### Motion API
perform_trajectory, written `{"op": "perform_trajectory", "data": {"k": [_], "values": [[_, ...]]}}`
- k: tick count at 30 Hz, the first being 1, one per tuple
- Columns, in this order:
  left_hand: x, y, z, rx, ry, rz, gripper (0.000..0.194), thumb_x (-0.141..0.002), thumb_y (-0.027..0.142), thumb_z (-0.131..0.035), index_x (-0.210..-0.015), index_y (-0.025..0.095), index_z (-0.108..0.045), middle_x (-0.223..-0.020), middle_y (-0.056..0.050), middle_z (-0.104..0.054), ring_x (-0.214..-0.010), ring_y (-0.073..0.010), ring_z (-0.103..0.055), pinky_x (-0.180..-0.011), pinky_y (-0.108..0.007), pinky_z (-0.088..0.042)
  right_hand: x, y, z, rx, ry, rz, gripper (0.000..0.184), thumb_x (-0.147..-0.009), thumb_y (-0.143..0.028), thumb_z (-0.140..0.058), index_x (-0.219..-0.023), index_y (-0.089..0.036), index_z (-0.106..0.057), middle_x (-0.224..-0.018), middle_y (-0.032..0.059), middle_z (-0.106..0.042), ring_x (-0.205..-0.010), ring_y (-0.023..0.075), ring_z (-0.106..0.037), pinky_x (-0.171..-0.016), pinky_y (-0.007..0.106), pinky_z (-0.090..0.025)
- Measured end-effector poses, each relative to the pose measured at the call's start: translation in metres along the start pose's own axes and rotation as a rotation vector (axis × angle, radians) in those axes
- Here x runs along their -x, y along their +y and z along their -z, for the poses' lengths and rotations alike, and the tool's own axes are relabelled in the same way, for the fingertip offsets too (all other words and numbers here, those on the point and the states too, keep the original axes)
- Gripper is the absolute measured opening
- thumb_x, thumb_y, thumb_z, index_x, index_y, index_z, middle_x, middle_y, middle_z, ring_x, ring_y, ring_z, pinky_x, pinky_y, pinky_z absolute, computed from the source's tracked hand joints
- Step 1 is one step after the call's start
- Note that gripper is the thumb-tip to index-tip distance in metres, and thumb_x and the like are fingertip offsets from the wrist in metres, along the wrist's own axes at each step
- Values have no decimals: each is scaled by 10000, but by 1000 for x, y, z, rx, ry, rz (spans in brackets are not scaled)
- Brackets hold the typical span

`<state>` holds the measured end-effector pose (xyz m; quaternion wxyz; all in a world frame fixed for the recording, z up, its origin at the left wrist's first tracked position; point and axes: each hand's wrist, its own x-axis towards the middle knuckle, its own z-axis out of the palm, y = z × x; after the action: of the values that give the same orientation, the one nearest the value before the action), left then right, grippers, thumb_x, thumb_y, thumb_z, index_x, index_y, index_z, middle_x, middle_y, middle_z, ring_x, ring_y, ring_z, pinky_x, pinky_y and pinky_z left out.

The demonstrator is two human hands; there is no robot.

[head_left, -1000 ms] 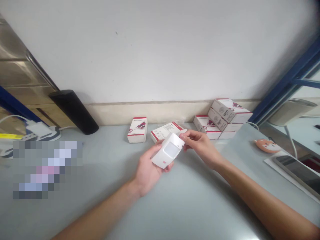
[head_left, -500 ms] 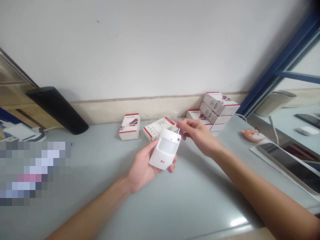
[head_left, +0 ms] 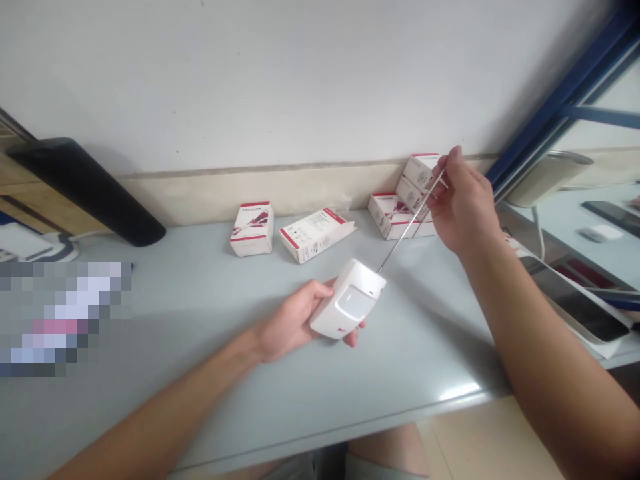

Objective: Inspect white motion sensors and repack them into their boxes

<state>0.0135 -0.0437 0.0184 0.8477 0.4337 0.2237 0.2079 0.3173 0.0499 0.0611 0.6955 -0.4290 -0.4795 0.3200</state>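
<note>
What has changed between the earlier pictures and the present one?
The right hand has moved up and to the right, away from the white device, drawing a thin metal rod out long. The left hand still holds the device; the boxes stay put.

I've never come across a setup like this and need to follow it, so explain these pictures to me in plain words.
There is no machine here: a person works with two bare hands. Every picture comes from one camera worn on that person's head, looking forward and down.

The left hand holds a white motion sensor. The right hand grips the far end of a thin metal antenna that runs to the sensor's top corner.

On the grey desk, near the wall, are a small red-and-white carton, another carton with an open end flap, and a stack of similar cartons, partly hidden by the right hand. The patch at far left is pixelated, so I can't tell what it covers.
</note>
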Motion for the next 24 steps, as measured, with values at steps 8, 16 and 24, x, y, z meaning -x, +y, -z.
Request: {"op": "perform_trajectory", "data": {"k": [8, 16, 24], "values": [[1, -3, 0, -26, 32, -55, 450, -988, 355, -372, -1201, 97, -673, -1057, -190, -734, -806, -279, -691, -854, -411, -431, 3, 4, -9, -146, 32, -49, 324, -865, -545, -814, -812, -266, -658, -792, -25, -532, -580, 95, -420, -507, 269, -376], [0, -6, 0, -39, 1, -103, 438, -964, 316, -351, -1180, 92, -659, -1024, -175, -726, -810, -277, -682, -847, -406, -421, 2, 7, -6, -112, 35, -14, 387, -837, -616, -819, -829, -267, -651, -780, -24, -561, -594, 96, -493, -497, 245, -442], [0, -10, 0, -26, 44, -130, 423, -991, 354, -361, -1163, 101, -654, -979, -160, -732, -751, -249, -664, -814, -388, -414, 3, 8, -11, -118, 32, -64, 427, -828, -628, -818, -805, -252, -617, -700, -41, -500, -532, 93, -435, -449, 247, -401]]}}
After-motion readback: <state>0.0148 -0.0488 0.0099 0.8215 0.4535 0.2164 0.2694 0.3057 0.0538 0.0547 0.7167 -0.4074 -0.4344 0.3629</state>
